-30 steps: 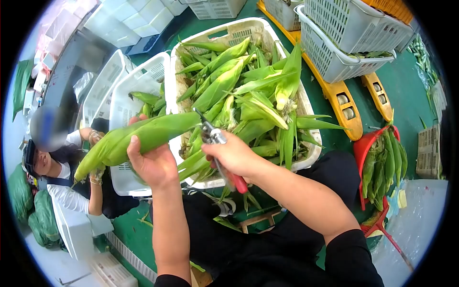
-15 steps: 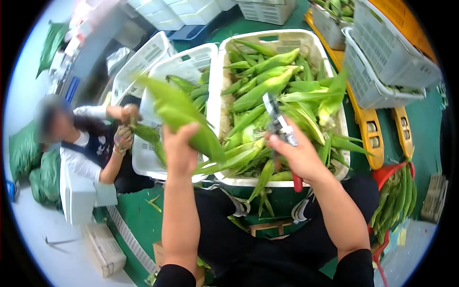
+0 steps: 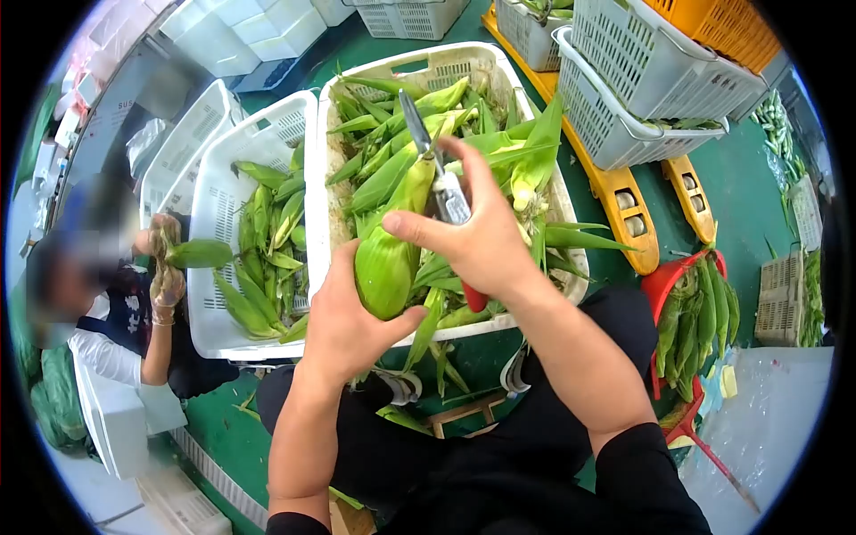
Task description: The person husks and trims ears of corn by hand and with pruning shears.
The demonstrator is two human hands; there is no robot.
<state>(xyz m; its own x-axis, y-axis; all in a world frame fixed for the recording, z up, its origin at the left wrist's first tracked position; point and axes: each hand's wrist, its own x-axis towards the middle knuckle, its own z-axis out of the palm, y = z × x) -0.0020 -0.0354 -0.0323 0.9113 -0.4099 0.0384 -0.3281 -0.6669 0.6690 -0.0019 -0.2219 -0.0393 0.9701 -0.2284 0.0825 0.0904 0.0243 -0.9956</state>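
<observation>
Bright even light, faint shadows, strong fisheye curve (black rim), face area blurred out

The corn (image 3: pixel 385 278), green in its husk, tilts in the left hand (image 3: pixel 348 325); red-handled shears (image 3: pixel 453 201) angle from the right hand (image 3: pixel 486 236).

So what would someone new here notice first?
Probably the plump green corn ear held upright between two bare hands, the right also holding metal shears. Beneath spreads a big white plastic crate heaped with leafy corn. Far right, a bright red container stands out.
</observation>
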